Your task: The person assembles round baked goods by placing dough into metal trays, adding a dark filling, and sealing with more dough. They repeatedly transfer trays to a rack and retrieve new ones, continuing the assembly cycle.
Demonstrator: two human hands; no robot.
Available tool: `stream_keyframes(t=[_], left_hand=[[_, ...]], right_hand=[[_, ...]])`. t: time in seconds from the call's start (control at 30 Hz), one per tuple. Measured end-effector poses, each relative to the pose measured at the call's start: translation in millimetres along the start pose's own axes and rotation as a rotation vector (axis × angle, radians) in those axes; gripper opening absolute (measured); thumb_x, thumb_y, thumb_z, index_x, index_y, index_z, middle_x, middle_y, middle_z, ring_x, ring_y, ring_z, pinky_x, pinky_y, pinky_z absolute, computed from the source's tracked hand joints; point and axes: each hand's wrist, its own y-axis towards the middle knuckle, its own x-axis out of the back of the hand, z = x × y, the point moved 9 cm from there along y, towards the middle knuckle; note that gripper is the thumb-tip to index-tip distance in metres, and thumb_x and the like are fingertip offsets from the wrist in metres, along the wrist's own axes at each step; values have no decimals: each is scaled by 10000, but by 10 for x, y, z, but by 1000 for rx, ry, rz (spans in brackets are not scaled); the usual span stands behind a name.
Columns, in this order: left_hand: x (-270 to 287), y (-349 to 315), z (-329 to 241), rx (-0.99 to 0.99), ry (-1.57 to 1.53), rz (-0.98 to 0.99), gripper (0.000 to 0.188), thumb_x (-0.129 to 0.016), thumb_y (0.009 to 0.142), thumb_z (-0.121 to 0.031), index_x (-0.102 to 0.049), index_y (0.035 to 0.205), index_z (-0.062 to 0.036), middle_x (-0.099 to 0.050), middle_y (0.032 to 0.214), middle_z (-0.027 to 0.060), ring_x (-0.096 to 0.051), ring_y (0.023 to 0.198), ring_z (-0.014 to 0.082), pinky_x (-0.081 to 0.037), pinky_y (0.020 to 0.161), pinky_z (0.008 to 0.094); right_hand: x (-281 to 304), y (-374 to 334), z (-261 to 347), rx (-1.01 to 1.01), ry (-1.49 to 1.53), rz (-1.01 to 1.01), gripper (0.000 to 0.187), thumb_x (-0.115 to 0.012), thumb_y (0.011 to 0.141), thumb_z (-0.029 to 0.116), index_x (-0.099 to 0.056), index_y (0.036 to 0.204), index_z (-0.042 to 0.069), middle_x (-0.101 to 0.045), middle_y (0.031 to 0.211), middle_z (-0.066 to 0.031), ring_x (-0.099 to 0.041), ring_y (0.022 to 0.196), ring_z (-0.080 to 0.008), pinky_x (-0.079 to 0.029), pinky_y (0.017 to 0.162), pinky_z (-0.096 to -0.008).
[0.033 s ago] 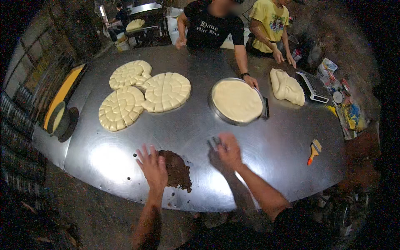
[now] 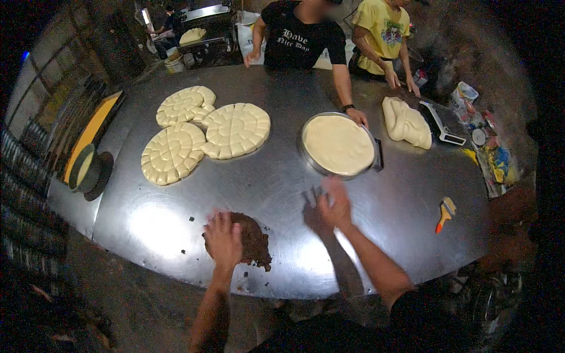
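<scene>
Lying palm-down on the dark brown paste [image 2: 254, 238] in the head view, the left hand [image 2: 223, 238] is seen with its fingers nearly together; how hard they are pressed cannot be told. The paste is laid on the metal table [image 2: 406, 212], near its close edge, with loose crumbs [image 2: 192, 219] scattered around it. The right hand [image 2: 336, 203] is held near the pan [image 2: 311, 166], with nothing seen in it; its thumb seems set apart, but the spread of its fingers is lost to blur. By a farther reach, the pan could be knocked, or the co-worker's hand [image 2: 357, 116] at its rim bumped. By a sideways shove the ragged paste could be broken up, and by a smeared palm crumbs could be carried onto the pale dough [image 2: 338, 144].
</scene>
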Motion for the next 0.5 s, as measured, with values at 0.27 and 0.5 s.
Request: stream_keyframes(t=[0.27,0.5], left_hand=[[521,-347,-203,116,-23,-403,644,-504,978,-438,-336,1507,-110,-141,1590,246,-59,1456,499,-99,1149,631],[19,-1214,-1339,254,190,-327,964,-644,813,-625,-234,1545,-149,-59,1602,247,-31,1460,497,-70,1093,719]], right_hand=[[270,242,-2039,-275,-605,249,296,-575,866,318,-603,1086,121,-580,1019,-159,-573,983,-383,-473,842,-548],[517,-211,-1765,-72,-452,268,302,-568,858,302,-565,1115,144,-545,1073,-183,-551,1010,-391,-465,756,-591]])
